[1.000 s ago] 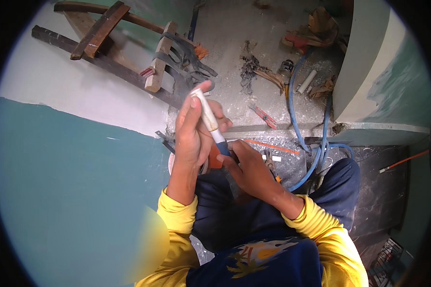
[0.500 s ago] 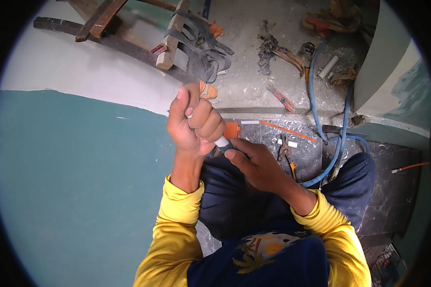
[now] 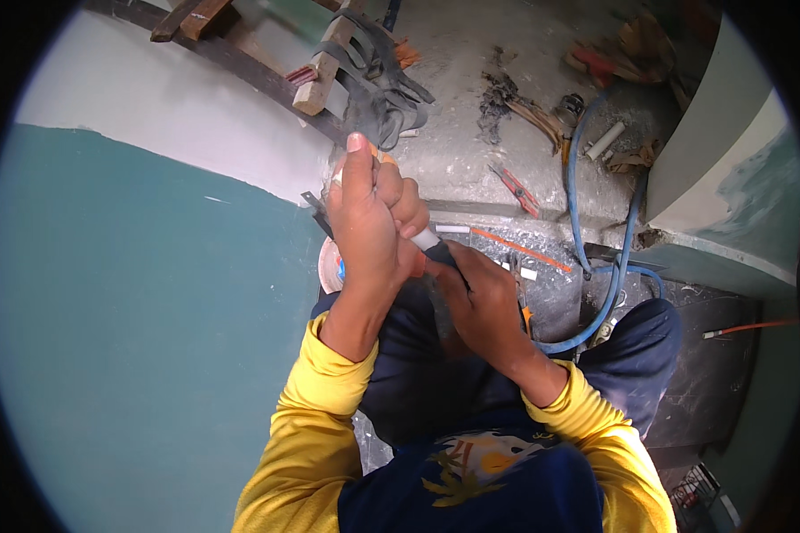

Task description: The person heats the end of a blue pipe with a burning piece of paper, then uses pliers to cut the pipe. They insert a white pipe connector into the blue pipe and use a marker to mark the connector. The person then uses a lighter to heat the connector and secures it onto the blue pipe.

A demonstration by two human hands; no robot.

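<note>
My left hand is closed round a short white plastic pipe, its thumb lying straight along the top. Most of the pipe is hidden in that fist. At the pipe's lower end is a dark grey piece, gripped by my right hand; whether it is a fitting or something wrapped round the pipe I cannot tell. Both hands are close together above my knees. Pliers with an orange handle lie on the floor past my right hand, partly hidden by it.
A red utility knife, an orange strip and a loose white pipe piece lie ahead. A blue hose loops at the right. Wooden framing with grey straps leans far left, beside the green-and-white wall.
My left thumb has straightened from a curled position, and that hand has turned. Both hands stay on the pipe and grey piece. The view has shifted slightly, showing a dark tool beside my left hand.
</note>
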